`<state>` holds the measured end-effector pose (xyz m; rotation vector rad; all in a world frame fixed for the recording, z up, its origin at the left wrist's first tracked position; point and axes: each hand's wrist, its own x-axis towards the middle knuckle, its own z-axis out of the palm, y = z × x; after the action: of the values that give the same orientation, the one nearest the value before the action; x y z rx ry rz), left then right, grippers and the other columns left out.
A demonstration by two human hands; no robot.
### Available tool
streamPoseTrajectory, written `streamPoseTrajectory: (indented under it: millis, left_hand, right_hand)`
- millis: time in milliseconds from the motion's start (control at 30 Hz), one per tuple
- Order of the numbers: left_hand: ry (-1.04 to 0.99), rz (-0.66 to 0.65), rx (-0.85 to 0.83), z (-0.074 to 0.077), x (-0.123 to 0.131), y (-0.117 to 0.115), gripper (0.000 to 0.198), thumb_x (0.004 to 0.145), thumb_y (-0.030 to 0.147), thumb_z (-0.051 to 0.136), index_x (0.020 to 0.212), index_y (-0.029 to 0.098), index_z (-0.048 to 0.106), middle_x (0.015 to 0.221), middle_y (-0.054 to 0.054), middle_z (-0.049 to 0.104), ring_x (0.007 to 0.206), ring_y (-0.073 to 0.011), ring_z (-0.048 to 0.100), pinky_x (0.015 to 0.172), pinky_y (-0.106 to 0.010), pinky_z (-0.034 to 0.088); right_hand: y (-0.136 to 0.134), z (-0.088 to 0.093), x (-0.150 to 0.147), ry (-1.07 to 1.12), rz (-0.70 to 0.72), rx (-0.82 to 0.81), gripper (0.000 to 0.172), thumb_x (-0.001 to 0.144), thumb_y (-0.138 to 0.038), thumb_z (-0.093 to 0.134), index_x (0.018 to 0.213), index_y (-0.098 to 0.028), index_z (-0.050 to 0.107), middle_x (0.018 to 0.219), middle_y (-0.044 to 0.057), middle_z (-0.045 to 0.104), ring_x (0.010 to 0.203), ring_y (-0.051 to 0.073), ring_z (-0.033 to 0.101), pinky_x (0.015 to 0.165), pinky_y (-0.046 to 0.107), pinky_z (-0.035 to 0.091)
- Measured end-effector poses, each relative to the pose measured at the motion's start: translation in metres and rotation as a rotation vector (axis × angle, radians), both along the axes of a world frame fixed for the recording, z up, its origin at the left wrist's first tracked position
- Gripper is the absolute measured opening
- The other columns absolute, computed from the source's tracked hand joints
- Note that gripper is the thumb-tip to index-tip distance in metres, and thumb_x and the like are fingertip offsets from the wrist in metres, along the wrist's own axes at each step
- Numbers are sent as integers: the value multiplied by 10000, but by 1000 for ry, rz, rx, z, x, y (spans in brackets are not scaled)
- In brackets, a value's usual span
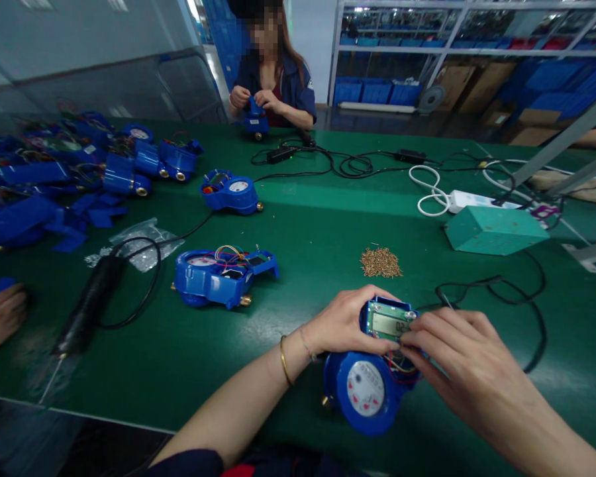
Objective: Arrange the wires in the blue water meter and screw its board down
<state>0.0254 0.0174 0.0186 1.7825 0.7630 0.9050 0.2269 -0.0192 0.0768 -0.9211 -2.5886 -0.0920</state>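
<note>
A blue water meter with a round white dial lies in front of me. Above its dial my left hand is closed around a display board, a green circuit board with a small lit screen in a blue housing. My right hand has its fingers pinched at the right edge of that board, covering part of the screen. Thin coloured wires run between the board and the meter body, just under the right fingertips. Whether those fingertips also hold a wire is hidden.
Small brass screws lie heaped beyond my hands. Further left are an open blue meter, a black electric screwdriver and a plastic bag. A green box and cables are right. A co-worker handles a meter opposite; another hand rests left.
</note>
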Motion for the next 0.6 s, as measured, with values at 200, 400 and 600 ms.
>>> streamPoseTrajectory:
  millis: [200, 400, 600]
  left_hand:
    - [-3, -38, -38, 0, -2, 3, 591, 697, 365, 823, 1215, 183, 604, 1106, -83, 722, 1000, -232, 692, 874, -315, 511]
    - [-28, -58, -59, -1, -4, 5, 575, 706, 338, 826, 1216, 188, 606, 1113, -81, 715, 1022, -237, 680, 895, -328, 505]
    - [-82, -54, -100, -2, -5, 5, 596, 688, 341, 844, 1211, 171, 616, 1130, -97, 715, 1027, -247, 681, 901, -339, 513]
  right_hand:
    - [-4, -4, 0, 38, -35, -19, 166, 1013, -198, 464, 923, -186, 603, 844, 42, 628, 786, 217, 525, 736, 346, 326]
    - [-9, -7, -5, 15, -105, 1, 166, 1004, -197, 450, 920, -197, 593, 867, 43, 628, 797, 227, 534, 767, 371, 327]
    - [-12, -14, -8, 57, -170, -2, 130, 997, -221, 482, 913, -201, 579, 844, 26, 626, 786, 220, 546, 777, 376, 314]
